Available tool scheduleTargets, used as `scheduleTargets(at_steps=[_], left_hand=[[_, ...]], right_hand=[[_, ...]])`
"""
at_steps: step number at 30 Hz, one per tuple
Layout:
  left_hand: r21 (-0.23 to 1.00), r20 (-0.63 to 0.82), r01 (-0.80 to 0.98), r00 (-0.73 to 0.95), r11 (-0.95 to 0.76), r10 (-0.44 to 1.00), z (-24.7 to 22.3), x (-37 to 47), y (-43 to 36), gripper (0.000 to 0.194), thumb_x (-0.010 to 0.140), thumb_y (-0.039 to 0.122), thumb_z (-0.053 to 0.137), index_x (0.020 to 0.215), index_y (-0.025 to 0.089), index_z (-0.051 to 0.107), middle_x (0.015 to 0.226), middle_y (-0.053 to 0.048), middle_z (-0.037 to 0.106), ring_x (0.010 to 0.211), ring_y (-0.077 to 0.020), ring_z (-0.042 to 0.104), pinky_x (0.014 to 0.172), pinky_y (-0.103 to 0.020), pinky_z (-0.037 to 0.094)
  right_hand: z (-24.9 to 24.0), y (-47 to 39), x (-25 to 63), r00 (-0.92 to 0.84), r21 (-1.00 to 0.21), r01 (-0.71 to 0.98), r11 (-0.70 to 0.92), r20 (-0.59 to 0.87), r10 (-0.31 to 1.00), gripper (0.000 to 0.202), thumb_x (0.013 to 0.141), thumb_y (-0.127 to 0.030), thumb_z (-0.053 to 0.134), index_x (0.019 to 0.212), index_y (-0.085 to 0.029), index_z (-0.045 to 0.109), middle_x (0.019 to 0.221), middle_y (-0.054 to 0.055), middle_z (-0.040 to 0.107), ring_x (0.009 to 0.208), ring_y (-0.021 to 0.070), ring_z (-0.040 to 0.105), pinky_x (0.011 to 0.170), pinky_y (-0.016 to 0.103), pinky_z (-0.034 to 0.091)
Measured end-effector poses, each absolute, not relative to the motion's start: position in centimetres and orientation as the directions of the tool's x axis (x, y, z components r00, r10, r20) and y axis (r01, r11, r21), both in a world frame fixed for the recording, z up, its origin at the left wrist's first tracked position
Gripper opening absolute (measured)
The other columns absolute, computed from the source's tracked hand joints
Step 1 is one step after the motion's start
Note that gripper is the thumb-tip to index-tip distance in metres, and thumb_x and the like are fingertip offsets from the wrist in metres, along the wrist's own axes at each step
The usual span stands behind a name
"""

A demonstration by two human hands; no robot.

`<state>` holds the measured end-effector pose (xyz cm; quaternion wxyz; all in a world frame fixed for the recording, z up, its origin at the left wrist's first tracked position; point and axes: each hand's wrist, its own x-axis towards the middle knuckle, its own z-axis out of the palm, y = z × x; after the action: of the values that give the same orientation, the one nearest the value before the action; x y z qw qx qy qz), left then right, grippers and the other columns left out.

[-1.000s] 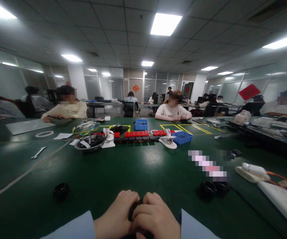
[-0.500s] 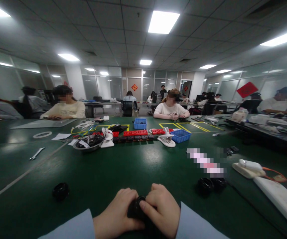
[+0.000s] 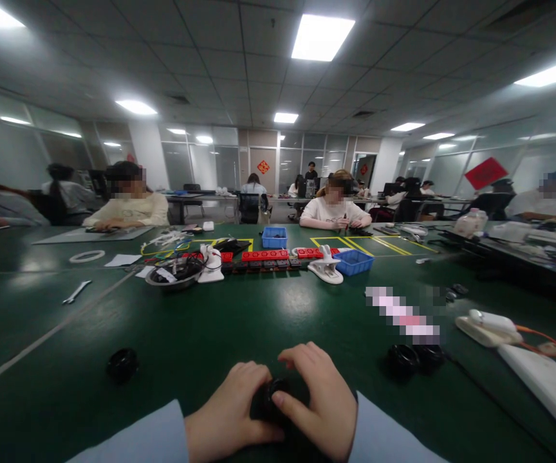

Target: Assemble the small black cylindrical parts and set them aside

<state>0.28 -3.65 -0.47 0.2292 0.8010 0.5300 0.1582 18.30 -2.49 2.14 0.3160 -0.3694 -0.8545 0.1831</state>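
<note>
A glossy black round part point(image 3: 276, 390) is between my hands just above the green table point(image 3: 239, 321), near its front edge. My left hand point(image 3: 232, 408) wraps it from the left, fingers curled behind and thumb low in front. My right hand point(image 3: 324, 399) is on its right side; its thumb rests on the top, while its fingers are raised and spread off the part. The lower portion of the part is dark and mostly covered by my hands, so its exact kind cannot be made out. A similar black ring-shaped part point(image 3: 122, 365) lies to the left, and another point(image 3: 402, 361) to the right.
A blurred-out flat item point(image 3: 403, 315), a power bank-like white box point(image 3: 543, 386) and a cable lie right. Farther off are a wrench point(image 3: 76, 292), a metal bowl point(image 3: 174, 283) of cables, red sockets point(image 3: 264, 256), a white clamp point(image 3: 326, 267) and blue bins point(image 3: 354, 262). People sit opposite.
My right hand's fingers have lifted and opened away from the black part, with the thumb still on it. My left hand keeps its hold. The view has shifted slightly.
</note>
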Motion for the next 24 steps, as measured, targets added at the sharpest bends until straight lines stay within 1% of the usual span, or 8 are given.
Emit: scheduleTargets(at_steps=[2, 5, 7, 14, 18, 21, 24], left_hand=[[0.535, 0.020, 0.773, 0.392, -0.341, 0.920, -0.44, 0.39, -3.67, 0.039, 0.059, 0.042, 0.075, 0.079, 0.018, 0.053, 0.084, 0.000, 0.054, 0.079, -0.0200, 0.048, 0.068, -0.029, 0.035], [0.530, 0.014, 0.774, 0.402, -0.347, 0.916, -0.35, 0.58, -3.69, 0.038, 0.063, 0.046, 0.071, 0.081, 0.018, 0.053, 0.083, -0.001, 0.054, 0.078, -0.0200, 0.048, 0.069, -0.030, 0.036], [0.524, 0.003, 0.780, 0.400, -0.342, 0.916, -0.26, 0.65, -3.69, 0.037, 0.064, 0.046, 0.069, 0.082, 0.018, 0.054, 0.084, -0.001, 0.055, 0.079, -0.0201, 0.048, 0.070, -0.030, 0.036], [0.524, 0.007, 0.774, 0.414, -0.356, 0.910, 0.06, 0.81, -3.76, 0.035, 0.064, 0.042, 0.070, 0.085, 0.018, 0.056, 0.085, -0.002, 0.056, 0.079, -0.0202, 0.049, 0.071, -0.030, 0.036], [0.532, 0.005, 0.769, 0.416, -0.355, 0.909, 0.18, 0.94, -3.80, 0.033, 0.064, 0.039, 0.070, 0.086, 0.018, 0.056, 0.085, -0.001, 0.056, 0.079, -0.0201, 0.049, 0.072, -0.030, 0.036], [0.532, 0.012, 0.768, 0.413, -0.356, 0.910, -0.02, 0.89, -3.75, 0.031, 0.064, 0.037, 0.070, 0.085, 0.018, 0.056, 0.085, -0.001, 0.056, 0.079, -0.0195, 0.048, 0.072, -0.030, 0.036], [0.523, 0.030, 0.769, 0.414, -0.367, 0.910, -0.48, 0.74, -3.67, 0.029, 0.064, 0.036, 0.070, 0.082, 0.018, 0.054, 0.084, 0.000, 0.055, 0.078, -0.0189, 0.048, 0.071, -0.030, 0.036]], right_hand=[[2.25, -2.65, 18.28, -0.541, -0.537, 0.501, 0.679, 0.419, 0.730, 0.033, 0.068, -0.028, 0.067, 0.097, -0.018, 0.056, 0.092, 0.005, 0.057, 0.086, 0.0222, 0.047, 0.076, 0.035, 0.035], [2.24, -2.77, 18.17, -0.585, -0.515, 0.512, 0.688, 0.377, 0.718, 0.028, 0.065, -0.030, 0.072, 0.088, -0.019, 0.059, 0.087, 0.004, 0.057, 0.083, 0.0213, 0.047, 0.073, 0.035, 0.035], [2.18, -2.80, 18.09, -0.602, -0.505, 0.525, 0.685, 0.348, 0.718, 0.025, 0.065, -0.029, 0.073, 0.084, -0.019, 0.060, 0.083, 0.003, 0.057, 0.081, 0.0204, 0.047, 0.072, 0.034, 0.035], [2.50, -2.90, 18.00, -0.599, -0.514, 0.551, 0.658, 0.306, 0.740, 0.024, 0.066, -0.028, 0.071, 0.085, -0.019, 0.061, 0.083, 0.003, 0.056, 0.083, 0.0199, 0.046, 0.072, 0.033, 0.036], [2.63, -3.05, 17.96, -0.618, -0.531, 0.517, 0.671, 0.311, 0.722, 0.021, 0.067, -0.022, 0.066, 0.087, -0.019, 0.061, 0.084, 0.003, 0.055, 0.083, 0.0202, 0.045, 0.072, 0.033, 0.036], [2.55, -3.17, 17.98, -0.651, -0.542, 0.457, 0.705, 0.336, 0.681, 0.024, 0.068, -0.015, 0.057, 0.091, -0.019, 0.059, 0.087, 0.004, 0.056, 0.083, 0.0201, 0.044, 0.074, 0.033, 0.035], [2.53, -3.25, 18.01, -0.685, -0.545, 0.395, 0.739, 0.362, 0.633, 0.026, 0.069, -0.013, 0.051, 0.094, -0.019, 0.058, 0.090, 0.004, 0.058, 0.083, 0.0195, 0.044, 0.075, 0.033, 0.034]])
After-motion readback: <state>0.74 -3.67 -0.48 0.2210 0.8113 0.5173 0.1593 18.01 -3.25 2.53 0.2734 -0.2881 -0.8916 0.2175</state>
